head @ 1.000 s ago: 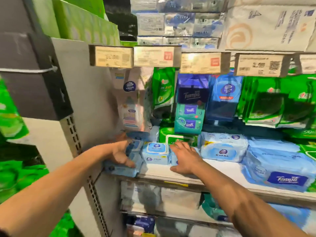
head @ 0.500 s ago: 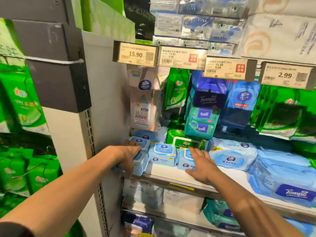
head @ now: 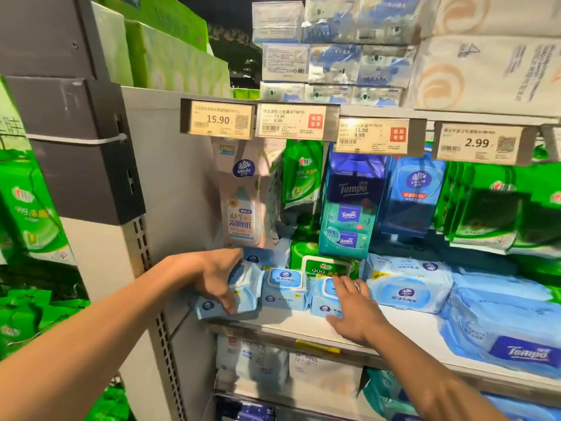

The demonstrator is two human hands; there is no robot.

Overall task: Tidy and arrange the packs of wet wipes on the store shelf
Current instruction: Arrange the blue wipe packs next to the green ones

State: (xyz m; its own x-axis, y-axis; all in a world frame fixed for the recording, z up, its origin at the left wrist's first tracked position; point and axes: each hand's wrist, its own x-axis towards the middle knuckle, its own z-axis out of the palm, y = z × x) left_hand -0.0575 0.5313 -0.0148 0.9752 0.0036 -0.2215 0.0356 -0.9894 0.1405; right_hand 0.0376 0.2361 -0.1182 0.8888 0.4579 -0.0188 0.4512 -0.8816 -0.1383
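Observation:
Three small light-blue wipe packs sit in a row at the left end of the white shelf (head: 403, 326). My left hand (head: 217, 276) grips the leftmost pack (head: 243, 294), which is tilted and overhangs the shelf's left end. The middle pack (head: 285, 288) stands free between my hands. My right hand (head: 353, 311) lies flat, fingers spread, against the front of the right small pack (head: 321, 299). Behind them lies a green wipe pack (head: 326, 265).
A larger blue pack (head: 408, 287) and a Tempo pack (head: 513, 338) lie further right on the shelf. Hanging packs (head: 349, 205) and price tags (head: 294, 121) are above. A grey upright post (head: 142, 238) borders the left. Lower shelves hold more packs (head: 315, 372).
My left hand has closed around the leftmost pack and tilted it up. My right hand has slid slightly forward along the right pack. The camera has moved closer.

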